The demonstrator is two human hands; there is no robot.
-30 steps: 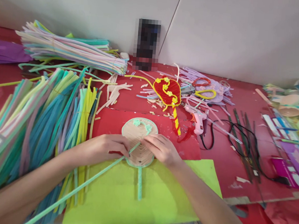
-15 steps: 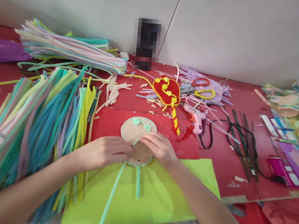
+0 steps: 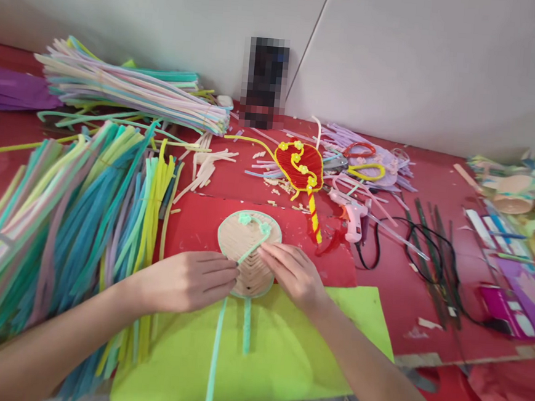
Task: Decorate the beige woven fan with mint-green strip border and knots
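Observation:
A round beige fan (image 3: pixel 241 238) made of pipe cleaners lies before me, edged in mint green, with mint flowers near its top and a mint handle (image 3: pixel 247 328) pointing toward me. A long mint pipe cleaner (image 3: pixel 215 357) crosses its face from near the right flower and trails down past the handle's left side. My left hand (image 3: pixel 187 281) pinches this strand at the fan's lower left. My right hand (image 3: pixel 292 273) rests at the fan's right side, fingers together beside the strand's upper part; its fingertips' grip is partly hidden.
Bundled pipe cleaners (image 3: pixel 132 97) lie at left and back left. Behind the fan are a red-and-yellow fan (image 3: pixel 300 166), scissors (image 3: pixel 365 169) and a pink glue gun (image 3: pixel 353 219) with a black cable. A lime sheet (image 3: pixel 292 357) lies under the handle.
The mint strand now runs up close to the right flower, and its loose tail has swung rightward. My right hand has shifted slightly right, its fingertips lower on the fan.

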